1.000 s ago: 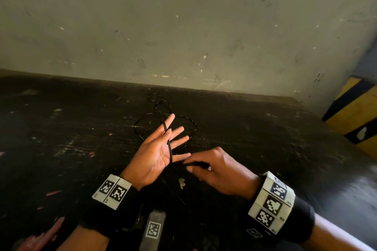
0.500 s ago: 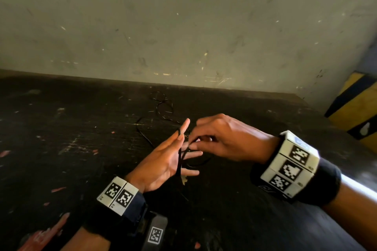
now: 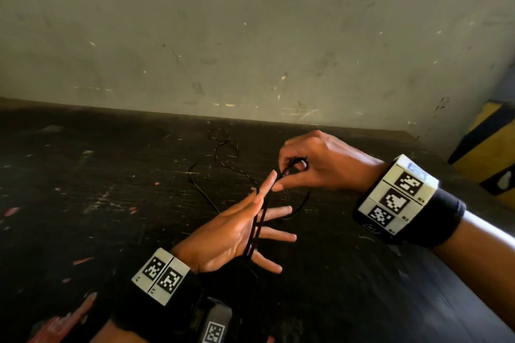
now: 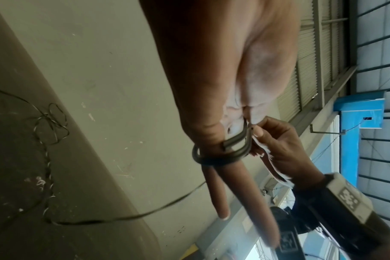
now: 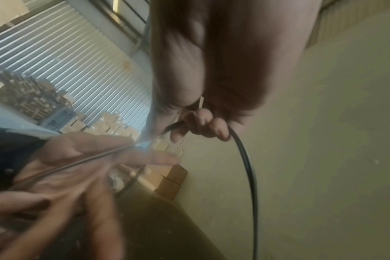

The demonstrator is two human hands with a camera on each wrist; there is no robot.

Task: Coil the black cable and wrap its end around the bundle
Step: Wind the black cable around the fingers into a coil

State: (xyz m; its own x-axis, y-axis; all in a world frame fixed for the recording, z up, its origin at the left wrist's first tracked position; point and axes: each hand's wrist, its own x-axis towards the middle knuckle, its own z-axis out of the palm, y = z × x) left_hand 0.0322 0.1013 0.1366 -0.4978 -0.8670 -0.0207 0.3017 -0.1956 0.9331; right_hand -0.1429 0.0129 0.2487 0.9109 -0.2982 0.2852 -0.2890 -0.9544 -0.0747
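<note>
Cable (image 3: 257,227) loops lengthwise round the left hand (image 3: 231,234), whose fingers are straight and spread, I judge to serve as a former for the coil. Right hand (image 3: 315,164) pinches the strand just above the left fingertips, guiding another turn. Slack trails across the tabletop (image 3: 83,203). Only the left wrist view shows several turns stacked round the fingers.

Right wrist view is smeared: the left hand (image 5: 62,176) is a blur, its fingers running off the bottom edge. The black cable (image 5: 247,167) drops out of frame below. In the head view its far end (image 3: 223,142) is too thin against the dark table (image 3: 83,175) to trace.
</note>
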